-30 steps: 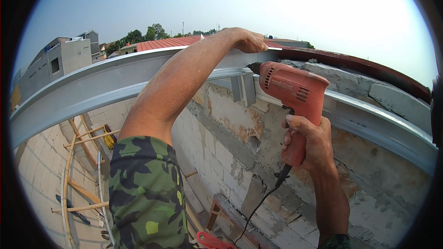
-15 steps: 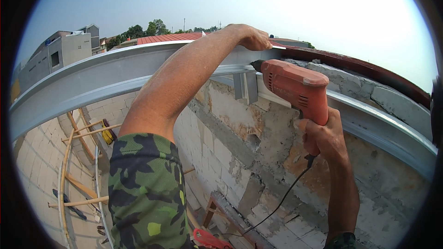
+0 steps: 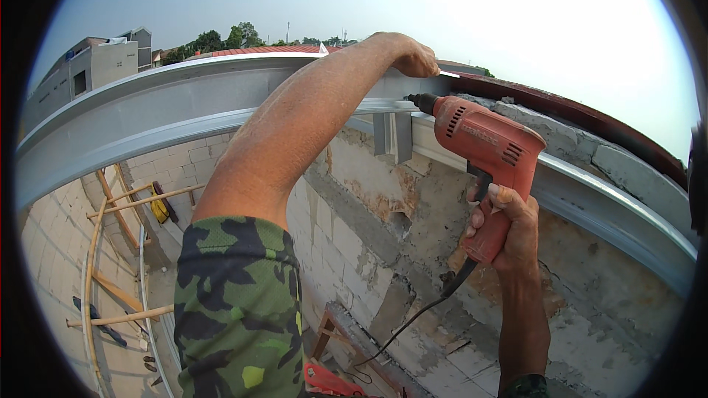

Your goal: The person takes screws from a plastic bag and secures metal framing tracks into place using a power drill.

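Observation:
A red corded power drill (image 3: 490, 140) is gripped around its handle by my right hand (image 3: 509, 225), with fingers by the black trigger. Its black chuck (image 3: 423, 102) points left, at the grey metal channel beam (image 3: 199, 96) near a short upright bracket (image 3: 393, 136). Whether the tip touches metal I cannot make out. My left hand (image 3: 417, 59) is curled over the top edge of the beam, just above the chuck; its fingertips are partly hidden. My left forearm crosses in front of the beam's middle. From the drill's handle a black cord (image 3: 424, 309) hangs down.
A rough block wall (image 3: 413, 199) drops below the beam. Broken masonry (image 3: 560, 133) and a dark red metal edge (image 3: 590, 114) lie at right. Far below left stands bamboo scaffolding (image 3: 92, 273). A red object (image 3: 324, 378) shows at the bottom.
My right hand has shifted a little lower, and the drill has turned so more of its side and chuck shows. The chuck has moved slightly right. My left hand stays on the beam.

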### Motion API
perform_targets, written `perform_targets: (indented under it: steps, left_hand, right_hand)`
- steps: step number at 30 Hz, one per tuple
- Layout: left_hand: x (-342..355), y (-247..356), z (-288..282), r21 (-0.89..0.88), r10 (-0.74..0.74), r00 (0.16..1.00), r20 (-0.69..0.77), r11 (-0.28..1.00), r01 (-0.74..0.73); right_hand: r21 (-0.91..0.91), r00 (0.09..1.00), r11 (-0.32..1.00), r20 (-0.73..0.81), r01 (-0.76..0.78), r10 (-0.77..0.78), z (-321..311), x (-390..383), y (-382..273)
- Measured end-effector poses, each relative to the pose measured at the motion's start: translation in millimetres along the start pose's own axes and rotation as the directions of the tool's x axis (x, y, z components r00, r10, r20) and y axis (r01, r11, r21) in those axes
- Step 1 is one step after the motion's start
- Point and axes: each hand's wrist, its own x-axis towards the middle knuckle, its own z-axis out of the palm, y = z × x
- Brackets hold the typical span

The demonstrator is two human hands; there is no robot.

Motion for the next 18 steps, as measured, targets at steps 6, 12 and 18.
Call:
perform_targets:
  steps: [6,12,18]
  left_hand:
    - [-8,2,-8,-0.022,-0.019,0.999,0.045,1.000,0.020]
    - [-15,3,-8,-0.011,0.033,0.999,0.027,0.999,-0.033]
    - [9,-7,2,-0.002,0.029,0.999,0.020,1.000,-0.029]
  right_hand:
    - [0.045,0.999,0.998,-0.023,0.039,-0.038,4,-8,-6]
    - [0.022,0.999,1.000,-0.031,-0.017,0.018,7,-2,-6]
    - [0.145,0.989,0.978,0.009,-0.149,0.149,9,6,-37]
